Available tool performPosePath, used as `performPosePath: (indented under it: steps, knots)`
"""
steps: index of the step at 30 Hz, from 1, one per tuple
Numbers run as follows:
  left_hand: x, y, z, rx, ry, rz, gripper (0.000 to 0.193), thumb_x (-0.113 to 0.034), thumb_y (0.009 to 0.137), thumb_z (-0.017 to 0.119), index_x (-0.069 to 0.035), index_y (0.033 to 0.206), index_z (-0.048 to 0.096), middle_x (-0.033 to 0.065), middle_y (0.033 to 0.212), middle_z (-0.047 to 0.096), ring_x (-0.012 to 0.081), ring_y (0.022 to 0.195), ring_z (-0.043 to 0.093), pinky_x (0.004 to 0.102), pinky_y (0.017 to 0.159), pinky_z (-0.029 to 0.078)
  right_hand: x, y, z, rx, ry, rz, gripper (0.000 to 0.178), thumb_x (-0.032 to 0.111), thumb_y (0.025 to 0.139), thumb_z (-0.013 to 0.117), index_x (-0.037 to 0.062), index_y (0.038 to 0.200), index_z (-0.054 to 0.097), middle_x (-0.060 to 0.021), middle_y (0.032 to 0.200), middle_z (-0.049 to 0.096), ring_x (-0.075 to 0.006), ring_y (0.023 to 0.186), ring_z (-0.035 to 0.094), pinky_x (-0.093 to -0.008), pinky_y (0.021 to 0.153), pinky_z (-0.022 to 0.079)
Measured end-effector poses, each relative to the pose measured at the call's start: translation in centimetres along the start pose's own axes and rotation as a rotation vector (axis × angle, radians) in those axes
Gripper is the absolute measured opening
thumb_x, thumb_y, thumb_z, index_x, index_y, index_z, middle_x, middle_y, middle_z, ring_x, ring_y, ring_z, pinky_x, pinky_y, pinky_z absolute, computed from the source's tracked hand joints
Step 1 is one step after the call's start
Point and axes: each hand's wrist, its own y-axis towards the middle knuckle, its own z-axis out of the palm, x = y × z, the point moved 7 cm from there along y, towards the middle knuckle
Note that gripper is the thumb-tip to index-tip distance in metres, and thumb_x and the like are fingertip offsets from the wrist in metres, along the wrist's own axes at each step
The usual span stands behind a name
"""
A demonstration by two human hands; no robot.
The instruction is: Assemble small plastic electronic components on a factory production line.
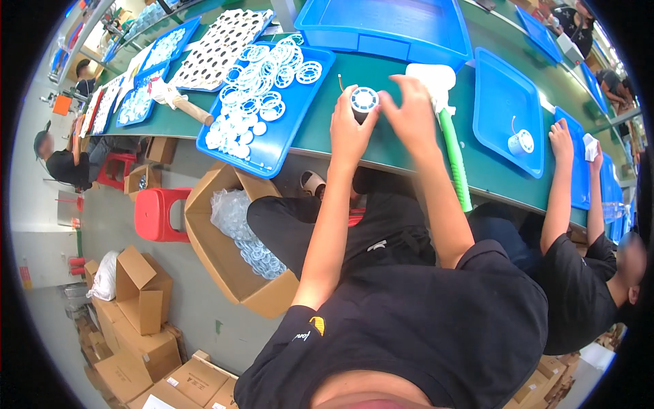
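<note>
My left hand is closed round a small dark cylindrical part with a white slotted disc on its top, held upright above the green bench. A thin wire sticks up beside its fingers. Close by on the right, my right hand has its fingers apart and holds nothing; the thumb is near the disc, and whether it touches cannot be seen. Right of that hand lies a mallet with a white head and a green handle. A similar white part with a wire sits in a blue tray.
On the left, a blue tray holds white rings and small discs. A wooden-handled hammer overlaps its edge. A deep blue bin stands behind. A co-worker's hand is at the right. An open carton stands below.
</note>
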Motion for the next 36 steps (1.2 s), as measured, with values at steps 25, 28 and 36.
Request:
performPosePath:
  steps: [25, 28, 36]
  knots:
    - [0.5, 0.2, 0.2, 0.108, -0.077, -0.069, 0.073, -0.034, 0.085, 0.076, -0.008, 0.148, 0.051, 0.0177, 0.13, 0.063, 0.0342, 0.123, 0.058, 0.0443, 0.108, 0.044, -2.3, -0.6, -4.0, 0.159, 0.775, 0.566, 0.038, 0.038, 0.107, 0.056, 0.0045, 0.124, 0.059, -0.0007, 0.084, 0.065, -0.0043, 0.058, 0.056, -0.0202, 0.048, 0.042]
    - [-0.1, 0.4, 0.4, 0.132, -0.092, -0.078, 0.075, -0.033, 0.085, 0.077, -0.007, 0.15, 0.05, 0.0183, 0.133, 0.059, 0.035, 0.124, 0.057, 0.0441, 0.108, 0.043, 0.8, 1.4, -5.4, 0.085, 0.912, 0.429, 0.032, 0.037, 0.109, 0.052, 0.0072, 0.118, 0.056, 0.0003, 0.077, 0.061, -0.0049, 0.057, 0.055, -0.0212, 0.047, 0.042]
    - [0.2, 0.1, 0.5, 0.129, -0.031, -0.032, 0.083, -0.033, 0.087, 0.078, -0.007, 0.156, 0.041, 0.0214, 0.135, 0.043, 0.0369, 0.128, 0.047, 0.0439, 0.109, 0.041, -3.7, -0.2, -3.1, 0.299, 0.619, 0.552, 0.036, 0.037, 0.107, 0.054, 0.0054, 0.122, 0.061, -0.0004, 0.072, 0.06, -0.0068, 0.052, 0.053, -0.0243, 0.045, 0.041]
